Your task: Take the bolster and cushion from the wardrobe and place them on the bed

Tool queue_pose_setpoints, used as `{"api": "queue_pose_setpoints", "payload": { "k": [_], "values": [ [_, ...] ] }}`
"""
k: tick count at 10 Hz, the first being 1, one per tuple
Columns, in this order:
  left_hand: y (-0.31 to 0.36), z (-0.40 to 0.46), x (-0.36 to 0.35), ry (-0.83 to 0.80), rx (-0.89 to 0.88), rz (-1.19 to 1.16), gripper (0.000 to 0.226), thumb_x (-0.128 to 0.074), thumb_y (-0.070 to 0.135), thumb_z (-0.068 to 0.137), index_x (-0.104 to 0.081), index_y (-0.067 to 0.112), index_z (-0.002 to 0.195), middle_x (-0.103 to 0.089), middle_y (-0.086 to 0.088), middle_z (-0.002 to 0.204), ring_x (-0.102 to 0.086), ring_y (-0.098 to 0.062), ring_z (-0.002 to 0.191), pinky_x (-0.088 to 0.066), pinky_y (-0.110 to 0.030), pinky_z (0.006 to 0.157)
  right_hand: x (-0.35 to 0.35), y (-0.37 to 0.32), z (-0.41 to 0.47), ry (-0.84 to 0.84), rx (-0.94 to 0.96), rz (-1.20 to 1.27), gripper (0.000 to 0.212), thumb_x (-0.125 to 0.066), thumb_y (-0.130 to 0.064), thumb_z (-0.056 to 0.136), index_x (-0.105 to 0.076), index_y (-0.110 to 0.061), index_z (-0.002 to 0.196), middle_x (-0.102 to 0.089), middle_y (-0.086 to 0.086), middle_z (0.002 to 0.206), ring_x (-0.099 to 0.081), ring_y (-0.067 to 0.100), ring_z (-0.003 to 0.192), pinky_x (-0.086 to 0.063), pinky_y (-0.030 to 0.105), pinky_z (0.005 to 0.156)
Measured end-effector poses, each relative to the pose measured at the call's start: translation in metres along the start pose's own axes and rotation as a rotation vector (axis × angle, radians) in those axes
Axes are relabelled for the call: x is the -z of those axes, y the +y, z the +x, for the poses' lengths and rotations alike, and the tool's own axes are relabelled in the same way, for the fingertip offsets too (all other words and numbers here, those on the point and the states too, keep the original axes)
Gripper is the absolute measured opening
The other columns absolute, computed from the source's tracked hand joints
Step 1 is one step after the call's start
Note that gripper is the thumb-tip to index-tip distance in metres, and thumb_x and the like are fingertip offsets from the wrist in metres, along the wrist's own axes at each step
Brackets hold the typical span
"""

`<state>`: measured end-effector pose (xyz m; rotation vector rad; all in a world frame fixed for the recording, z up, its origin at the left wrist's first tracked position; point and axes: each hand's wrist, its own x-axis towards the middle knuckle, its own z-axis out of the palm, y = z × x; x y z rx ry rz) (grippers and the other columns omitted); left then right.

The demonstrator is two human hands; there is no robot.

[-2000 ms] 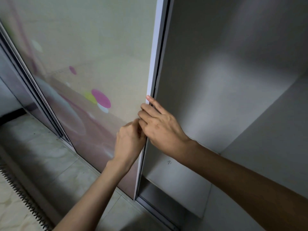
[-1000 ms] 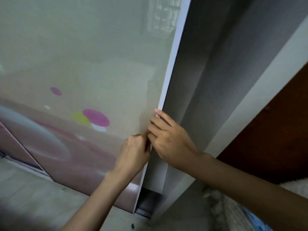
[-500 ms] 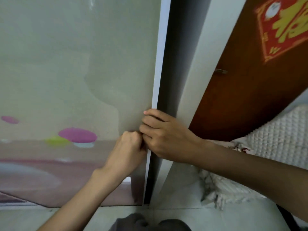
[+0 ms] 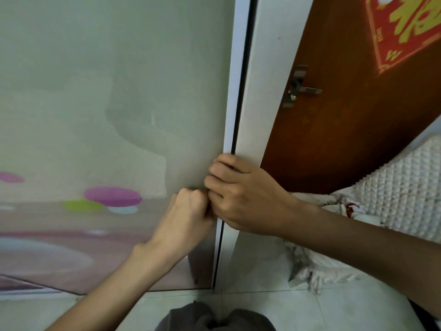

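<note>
Pale floor tiles run along the bottom of the view, below a wardrobe with a sliding door. That door is a glossy, pale green panel with pink, lime and light blue ovals printed low on its left part. Its long axis runs from floor upward, and its white edge strip stands nearly against the white wardrobe side panel; only a thin dark slit shows between them.

Left hand is curled into a fist against the door face just beside the edge strip; what its grip holds, if anything, cannot be told. Right hand has its fingers hooked round the door's edge strip, a narrow grip on the door. Both hands touch one another at the knuckles.

Right of the side panel stands a brown wooden room door with a metal lever handle and a red and gold poster in its upper part. Further right, a white quilted mattress shows, with crumpled white cloth below it reaching the floor. Dark fabric sits at the bottom centre of the view.

Bolster and cushion are not visible; the wardrobe interior is hidden behind the door.
</note>
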<state>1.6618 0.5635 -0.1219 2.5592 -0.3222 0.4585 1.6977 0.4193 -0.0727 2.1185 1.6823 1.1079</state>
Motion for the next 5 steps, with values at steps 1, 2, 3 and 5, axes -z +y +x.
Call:
{"api": "queue_pose_setpoints", "payload": {
  "k": [1, 2, 3, 5],
  "values": [
    [0.009, -0.003, -0.003, 0.007, 0.011, 0.005, 0.011, -0.042, -0.001, 0.055, -0.043, -0.001, 0.044, -0.052, -0.028, 0.043, -0.050, -0.044, 0.034, -0.033, -0.028, 0.039, 0.000, 0.002, -0.005, 0.027, -0.014, 0.054, 0.018, -0.062, -0.015, 0.084, -0.069, -0.011, 0.068, -0.067, 0.003, 0.075, -0.066, 0.023, 0.083, -0.048, 0.036, 0.097],
    [0.019, -0.006, -0.005, 0.003, 0.068, 0.062, 0.016, -0.045, -0.003, 0.058, -0.041, 0.005, 0.045, -0.054, -0.029, 0.047, -0.052, -0.046, 0.039, -0.038, -0.032, 0.040, 0.004, 0.005, -0.010, 0.022, -0.009, 0.106, 0.018, -0.061, -0.013, 0.084, -0.069, -0.010, 0.068, -0.068, 0.005, 0.079, -0.065, 0.024, 0.086, -0.044, 0.038, 0.104],
    [0.039, -0.012, -0.008, -0.003, 0.249, 0.086, 0.010, -0.052, -0.006, 0.068, -0.055, 0.000, 0.061, -0.062, -0.031, 0.061, -0.059, -0.051, 0.054, -0.046, -0.044, 0.047, 0.016, 0.011, -0.025, 0.023, -0.021, 0.257, 0.021, -0.055, -0.011, 0.088, -0.072, -0.004, 0.077, -0.071, 0.012, 0.097, -0.065, 0.029, 0.099, -0.030, 0.040, 0.114],
    [0.076, -0.042, -0.003, 0.143, 0.504, -0.172, 0.028, -0.059, 0.017, 0.093, -0.065, 0.014, 0.120, -0.070, -0.011, 0.117, -0.065, -0.028, 0.111, -0.049, -0.035, 0.089, 0.043, 0.010, -0.066, -0.025, -0.319, 0.771, 0.030, -0.057, -0.016, 0.094, -0.067, -0.006, 0.121, -0.063, 0.013, 0.130, -0.051, 0.022, 0.128, -0.017, 0.016, 0.113]
  ]
}}
